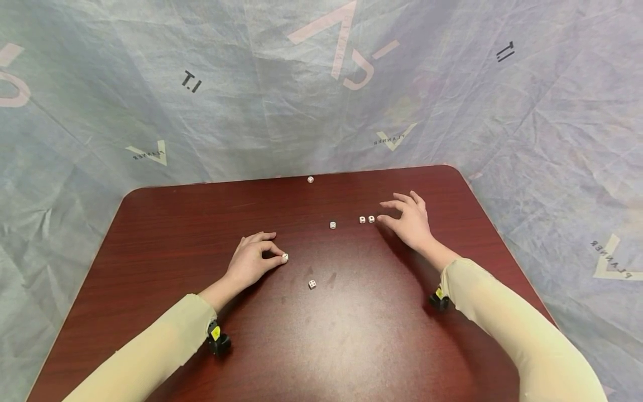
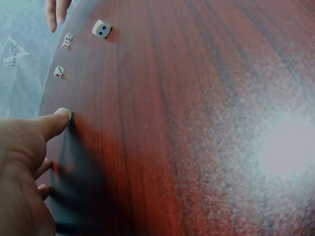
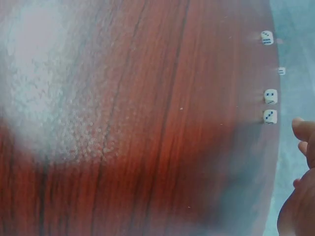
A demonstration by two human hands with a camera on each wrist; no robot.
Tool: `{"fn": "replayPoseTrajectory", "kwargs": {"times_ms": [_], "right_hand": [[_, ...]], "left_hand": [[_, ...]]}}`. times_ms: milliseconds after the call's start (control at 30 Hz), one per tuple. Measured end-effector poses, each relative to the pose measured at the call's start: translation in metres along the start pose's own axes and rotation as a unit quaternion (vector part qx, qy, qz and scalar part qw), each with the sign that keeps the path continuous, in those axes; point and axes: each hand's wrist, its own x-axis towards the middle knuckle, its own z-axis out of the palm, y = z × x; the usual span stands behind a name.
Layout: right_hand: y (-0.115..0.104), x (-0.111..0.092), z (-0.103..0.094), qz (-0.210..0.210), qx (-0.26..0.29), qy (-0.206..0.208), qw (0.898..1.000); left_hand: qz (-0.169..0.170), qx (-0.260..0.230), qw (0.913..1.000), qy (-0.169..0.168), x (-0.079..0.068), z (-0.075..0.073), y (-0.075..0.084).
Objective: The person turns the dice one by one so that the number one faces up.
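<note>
My left hand (image 1: 253, 259) pinches a white die (image 1: 285, 257) between thumb and forefinger, low over the left-middle of the table. In the left wrist view the thumb mostly hides that die. Relaxed and holding nothing, my right hand (image 1: 409, 223) is just right of two white dice. The nearer of these, the right die (image 1: 371, 219), lies close by the thumb tip; the left die (image 1: 362, 220) sits beside it. Between the hands lies another die (image 1: 332, 225). Closer to me is a die (image 1: 312, 284) showing dark pips.
One more die (image 1: 310, 180) lies near the far edge of the dark red-brown wooden table (image 1: 176, 240). Grey printed cloth (image 1: 241, 111) hangs behind the table and at both sides. Each wrist wears a small black device, the left device (image 1: 218, 339) resting near the tabletop.
</note>
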Motion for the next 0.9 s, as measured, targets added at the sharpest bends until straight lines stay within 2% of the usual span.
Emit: {"fn": "replayPoseTrajectory", "kwargs": {"times_ms": [267,500,733,900], "right_hand": [[-0.010,-0.007,-0.010,-0.011,0.010,0.015,1.000],[-0.032,-0.014,-0.016,-0.037,0.023,0.026,0.999],[-0.062,-0.025,-0.011,-0.089,0.035,0.020,0.995],[-0.083,-0.034,-0.003,-0.134,0.043,-0.008,0.990]], "left_hand": [[0.003,0.003,1.0000,0.000,0.000,0.000,-0.001],[0.001,0.003,1.0000,0.002,0.000,0.000,0.000],[-0.006,0.007,1.0000,-0.002,0.001,-0.001,0.001],[-0.006,0.007,0.9999,-0.004,0.001,-0.001,0.002]]}}
